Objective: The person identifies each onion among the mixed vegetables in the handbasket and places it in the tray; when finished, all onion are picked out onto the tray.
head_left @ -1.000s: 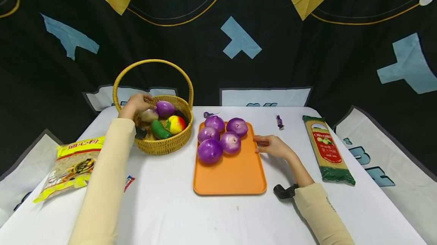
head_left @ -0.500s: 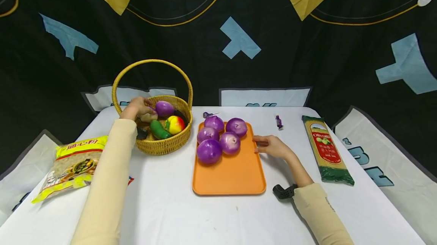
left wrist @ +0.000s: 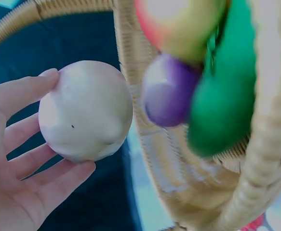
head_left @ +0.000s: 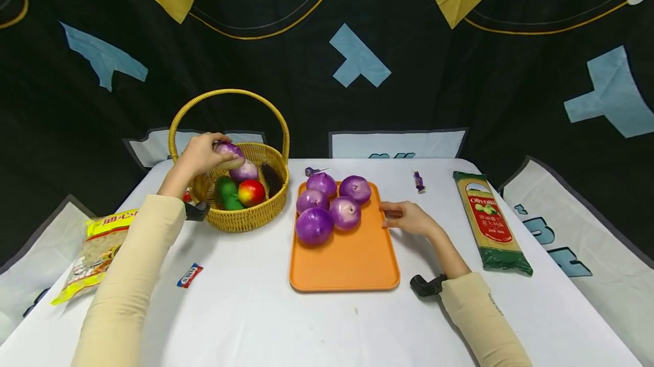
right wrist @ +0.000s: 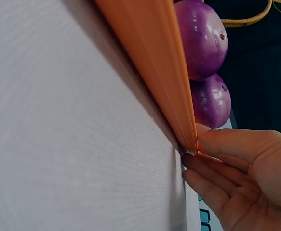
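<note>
My left hand [head_left: 200,154] holds a purple-and-white onion [left wrist: 86,113] up at the back left rim of the wicker basket [head_left: 242,222], its thumb and fingers spread round it. Inside the basket lie another purple onion [head_left: 244,171], a red-and-yellow fruit or pepper [head_left: 252,192], a green vegetable [head_left: 227,192] and a dark eggplant-like one [head_left: 272,179]. With thumb above and fingers below, my right hand [head_left: 410,219] pinches the right rim of the orange tray [head_left: 347,267]. Several purple onions [head_left: 314,225] sit together on the tray's far half.
A yellow pasta bag [head_left: 97,253] lies at the left, partly behind the left sleeve. Near it is a small red-and-blue wrapped candy [head_left: 189,275]. Purple candies [head_left: 419,182] lie behind the tray, and a green-and-gold pasta packet [head_left: 490,222] lies at the right.
My left hand has lifted the onion from the basket's left side up to its rim, and the forearm has swung left, uncovering the small candy. My right hand stays on the tray.
</note>
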`<move>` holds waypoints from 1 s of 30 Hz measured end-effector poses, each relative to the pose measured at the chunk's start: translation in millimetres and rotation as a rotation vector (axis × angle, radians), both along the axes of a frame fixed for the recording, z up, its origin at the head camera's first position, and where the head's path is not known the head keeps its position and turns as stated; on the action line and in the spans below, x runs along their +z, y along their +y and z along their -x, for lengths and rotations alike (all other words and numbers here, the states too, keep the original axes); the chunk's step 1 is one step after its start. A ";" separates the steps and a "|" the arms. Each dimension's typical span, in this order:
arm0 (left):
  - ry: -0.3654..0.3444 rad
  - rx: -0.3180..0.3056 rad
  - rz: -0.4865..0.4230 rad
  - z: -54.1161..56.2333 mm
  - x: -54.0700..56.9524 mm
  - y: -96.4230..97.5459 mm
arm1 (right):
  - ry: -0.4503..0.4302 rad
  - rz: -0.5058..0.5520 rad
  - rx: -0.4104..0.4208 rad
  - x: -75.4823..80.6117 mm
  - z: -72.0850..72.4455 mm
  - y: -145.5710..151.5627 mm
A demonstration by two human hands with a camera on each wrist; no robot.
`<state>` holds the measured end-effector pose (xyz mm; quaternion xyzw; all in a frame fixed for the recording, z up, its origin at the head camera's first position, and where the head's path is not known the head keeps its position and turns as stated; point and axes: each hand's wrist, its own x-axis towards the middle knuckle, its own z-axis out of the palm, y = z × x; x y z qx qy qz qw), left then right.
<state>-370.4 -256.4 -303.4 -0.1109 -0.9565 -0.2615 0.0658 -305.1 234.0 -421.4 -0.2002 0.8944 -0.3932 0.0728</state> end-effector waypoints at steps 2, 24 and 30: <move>0.057 -0.038 -0.012 -9.9 2.7 6.5 | -0.002 0.000 0.001 -0.4 0.3 0.6; 0.247 -0.677 -0.127 -92.3 -37.8 170.8 | 0.008 0.000 0.001 -2.5 -0.2 0.2; 0.197 -0.769 -0.126 -97.6 -57.1 197.5 | 0.001 -0.007 0.004 -0.5 1.0 -0.7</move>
